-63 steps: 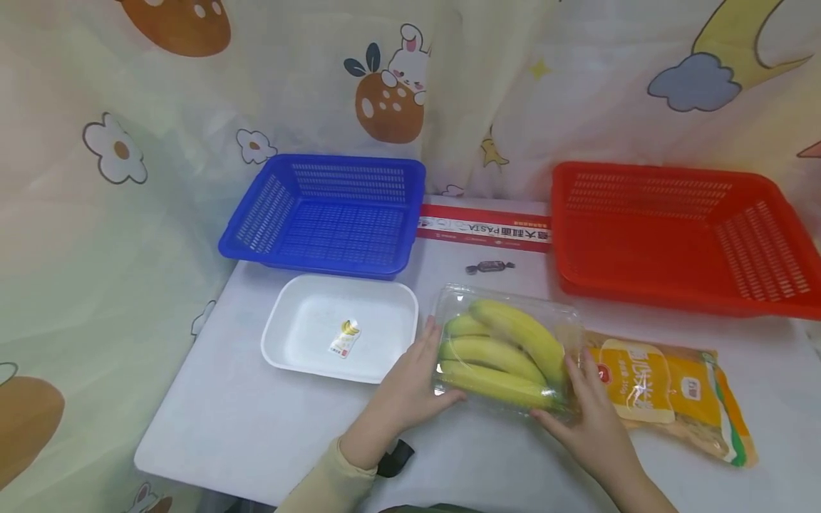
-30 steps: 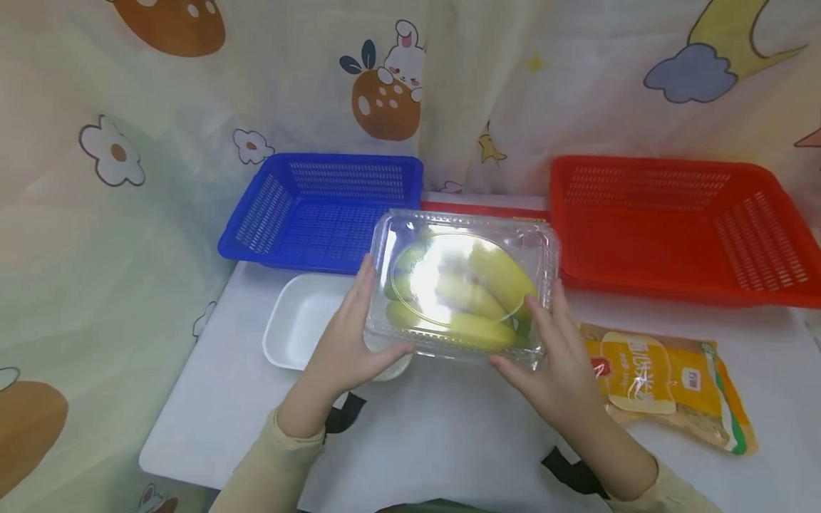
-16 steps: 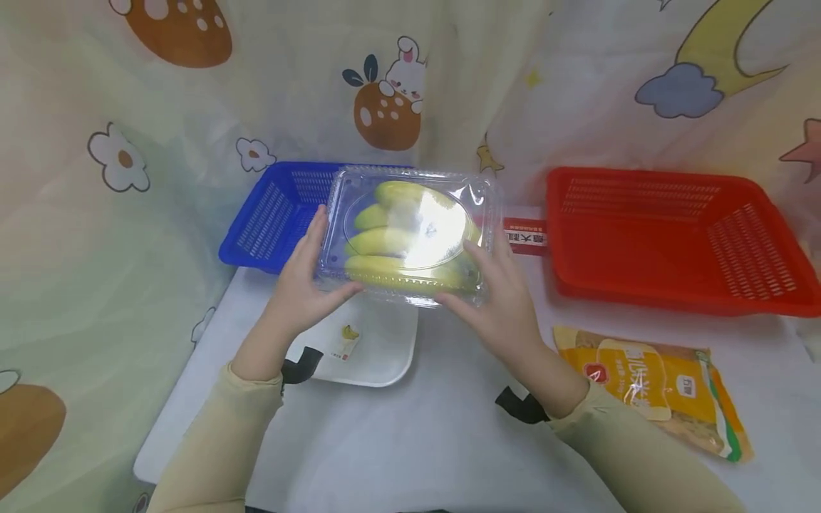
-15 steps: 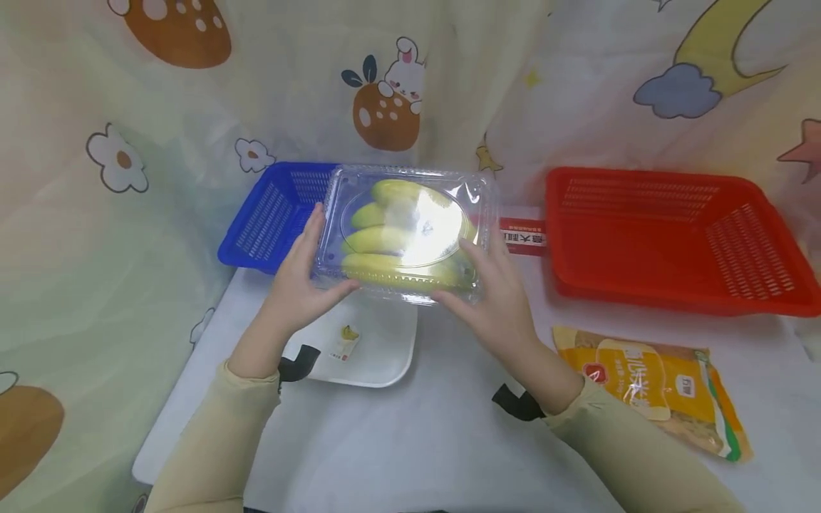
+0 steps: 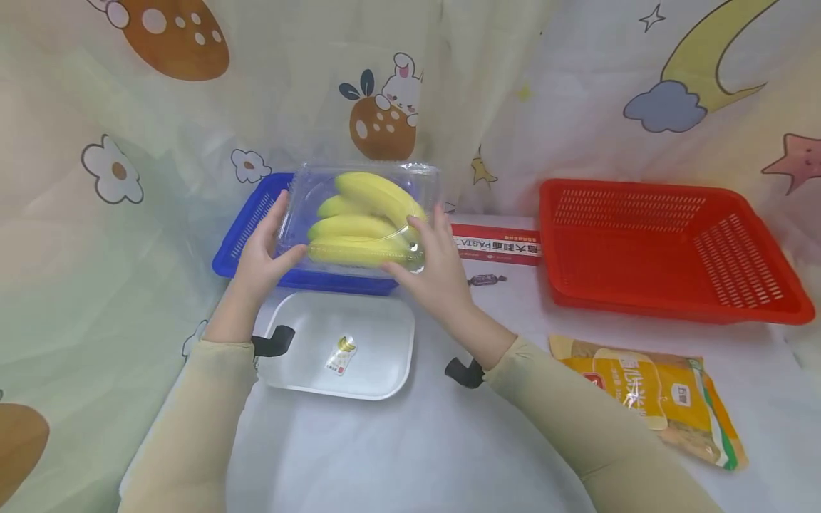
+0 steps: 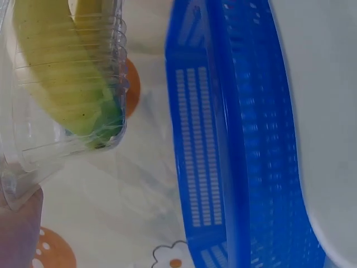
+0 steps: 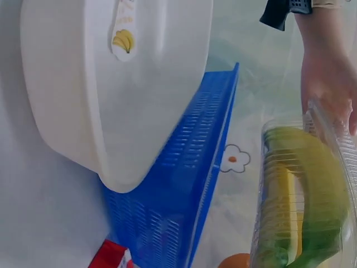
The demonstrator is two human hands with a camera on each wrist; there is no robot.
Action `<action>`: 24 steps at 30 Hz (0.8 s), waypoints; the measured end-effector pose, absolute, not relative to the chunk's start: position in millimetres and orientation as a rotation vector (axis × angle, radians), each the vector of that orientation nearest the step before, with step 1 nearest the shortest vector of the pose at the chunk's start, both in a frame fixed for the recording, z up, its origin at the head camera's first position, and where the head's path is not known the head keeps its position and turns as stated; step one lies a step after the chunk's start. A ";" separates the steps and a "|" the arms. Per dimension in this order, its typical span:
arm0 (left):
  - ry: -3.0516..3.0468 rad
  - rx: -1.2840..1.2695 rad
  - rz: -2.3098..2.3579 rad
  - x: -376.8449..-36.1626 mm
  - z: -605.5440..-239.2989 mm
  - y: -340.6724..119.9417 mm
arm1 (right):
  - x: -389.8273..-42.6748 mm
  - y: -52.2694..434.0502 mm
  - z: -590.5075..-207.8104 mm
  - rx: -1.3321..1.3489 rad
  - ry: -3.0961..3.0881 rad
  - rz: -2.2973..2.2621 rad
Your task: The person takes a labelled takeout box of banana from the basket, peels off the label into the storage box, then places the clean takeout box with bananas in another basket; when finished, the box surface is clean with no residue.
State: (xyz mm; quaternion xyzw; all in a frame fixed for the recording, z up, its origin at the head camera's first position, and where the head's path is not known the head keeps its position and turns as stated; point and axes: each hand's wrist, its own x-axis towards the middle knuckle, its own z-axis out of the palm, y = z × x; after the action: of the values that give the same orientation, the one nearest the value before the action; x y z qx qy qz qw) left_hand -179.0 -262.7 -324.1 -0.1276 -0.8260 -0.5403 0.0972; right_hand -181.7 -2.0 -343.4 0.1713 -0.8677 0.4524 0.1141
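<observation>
Between my two hands is a clear plastic clamshell container (image 5: 321, 174) with several yellow bananas (image 5: 359, 226) inside. My left hand (image 5: 261, 248) grips its left end, thumb at the front corner. The right hand (image 5: 436, 263) holds the right end, thumb along the front edge and fingers on the side. In the head view the container overlaps the blue basket (image 5: 240, 246). Both wrist views show a gap between the container (image 7: 268, 167) and the basket rim (image 6: 226, 128), so it is held up above it. The container hides most of the basket's inside.
A white tray (image 5: 378, 349) with a banana sticker (image 5: 341, 355) stands in front of the blue basket. To the right are a red basket (image 5: 641, 256) and a yellow food bag (image 5: 654, 392). Between the baskets lie a red pasta box (image 5: 497, 244) and a wrapped candy (image 5: 486, 280).
Both hands have lifted the banana container off the table beside the white tray and carried it left and away, over the blue basket. The candy and pasta box show again.
</observation>
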 end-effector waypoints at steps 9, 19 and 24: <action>-2.678 -0.174 -1.404 -193.0 -322.1 -280.3 | -211.2 -26.6 -354.3 0.384 -2.601 1.591; -2.985 -0.175 -0.993 -212.3 -333.0 -296.3 | -237.0 -35.7 -364.7 0.390 -2.727 1.494; -3.027 -0.181 -0.917 -222.6 -338.3 -305.6 | -244.9 -45.2 -368.3 0.417 -2.729 1.554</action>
State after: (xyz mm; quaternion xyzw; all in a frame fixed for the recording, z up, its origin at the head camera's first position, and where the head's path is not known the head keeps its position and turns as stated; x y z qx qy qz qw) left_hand -222.6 -305.6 -338.3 -0.0572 -0.9554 -0.2893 -0.0131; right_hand -244.9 -45.2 -368.3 0.1316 -0.8614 0.4905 -0.0130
